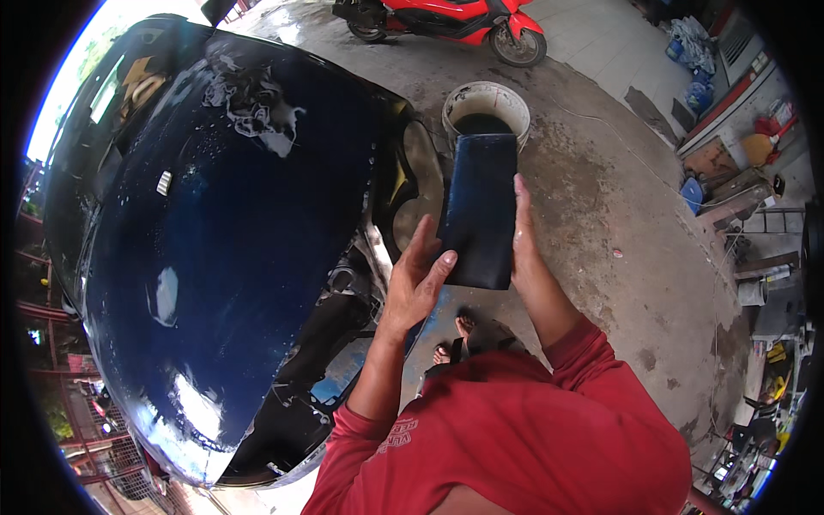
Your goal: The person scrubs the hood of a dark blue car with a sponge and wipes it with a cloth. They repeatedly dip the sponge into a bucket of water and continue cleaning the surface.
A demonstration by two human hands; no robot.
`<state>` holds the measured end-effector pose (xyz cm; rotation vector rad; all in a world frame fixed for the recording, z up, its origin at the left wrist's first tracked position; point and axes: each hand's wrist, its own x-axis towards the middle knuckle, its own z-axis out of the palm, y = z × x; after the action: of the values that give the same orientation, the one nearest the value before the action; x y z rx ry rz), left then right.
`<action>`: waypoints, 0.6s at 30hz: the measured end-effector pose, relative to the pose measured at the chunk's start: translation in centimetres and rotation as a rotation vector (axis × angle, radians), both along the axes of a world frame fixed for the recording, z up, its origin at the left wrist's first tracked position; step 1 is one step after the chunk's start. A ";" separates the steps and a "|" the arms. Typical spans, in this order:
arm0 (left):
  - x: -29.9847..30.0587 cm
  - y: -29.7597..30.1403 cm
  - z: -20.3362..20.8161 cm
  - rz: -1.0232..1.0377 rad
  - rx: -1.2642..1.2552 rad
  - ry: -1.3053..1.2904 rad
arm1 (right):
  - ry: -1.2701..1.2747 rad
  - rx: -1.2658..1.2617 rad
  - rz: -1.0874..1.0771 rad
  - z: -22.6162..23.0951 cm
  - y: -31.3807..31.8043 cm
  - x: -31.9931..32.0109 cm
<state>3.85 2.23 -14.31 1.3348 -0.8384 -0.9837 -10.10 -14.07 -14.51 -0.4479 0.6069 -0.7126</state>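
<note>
Between my two hands is a dark rectangular sheet that looks like sandpaper (481,206), held out in front of my chest. My left hand (416,279) grips its lower left edge, the thumb laid over the near face. Along the right edge my right hand (524,232) presses with its fingers stretched upward; part of that hand is hidden behind the sheet. Just beyond the sheet stands a white bucket (487,93) with dark liquid in it. To the left spreads a dark blue car hood (232,232), wet and shiny, with greyish suds or streaks near its far end.
A small pale piece (164,182) lies on the hood. The car's front corner is stripped, its inner parts (343,279) exposed beside my left arm. A red scooter (463,21) stands at the back. Clutter lines the right wall, with wooden boards (738,193). The concrete floor (618,300) is stained.
</note>
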 end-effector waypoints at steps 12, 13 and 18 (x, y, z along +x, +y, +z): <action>-4.4 -14.2 -8.4 0.059 0.148 0.292 | 0.448 -0.183 0.216 -13.7 -15.5 -17.4; -5.0 -15.9 -8.9 0.089 0.150 0.363 | 0.520 -0.144 0.200 -14.5 -17.3 -20.5; -8.0 -24.5 -10.0 0.280 0.128 0.632 | 0.678 -0.004 0.014 -15.7 -26.0 -36.0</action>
<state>-4.16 -22.25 -24.30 1.1067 -0.1083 -1.1533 -46.11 -40.06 -30.24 -0.7040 1.2360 -0.5394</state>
